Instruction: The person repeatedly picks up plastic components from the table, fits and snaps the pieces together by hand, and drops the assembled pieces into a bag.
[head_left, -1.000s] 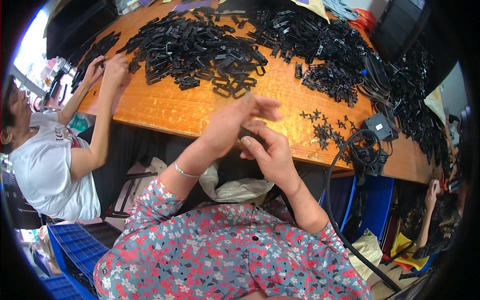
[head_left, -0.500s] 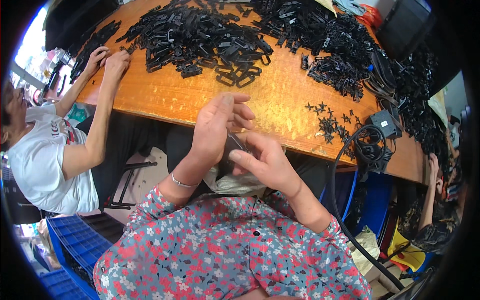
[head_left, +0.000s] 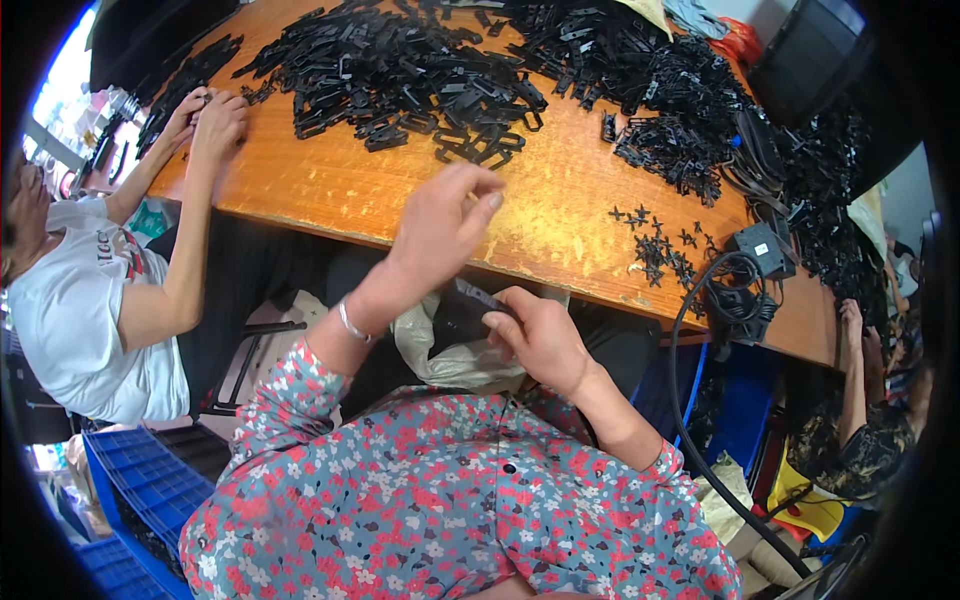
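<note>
Near upper-frame table (head_left: 570, 190), pinching likely light, stiff black part (head_left: 476, 293), best held endwise, in right hand (head_left: 550, 342); curling left hand (head_left: 432, 232) loosely, thumb apart.

Dark lettering (head_left: 104, 248) runs across the chest of a white shirt (head_left: 85, 340) at the left of the scene, small and bent with the folds, with a patch of red and dark print (head_left: 133, 264) just beside it. On the table (head_left: 570, 220) at the right, a black box (head_left: 779, 257) bears a small white label (head_left: 761, 249), its marking too small to read.
</note>
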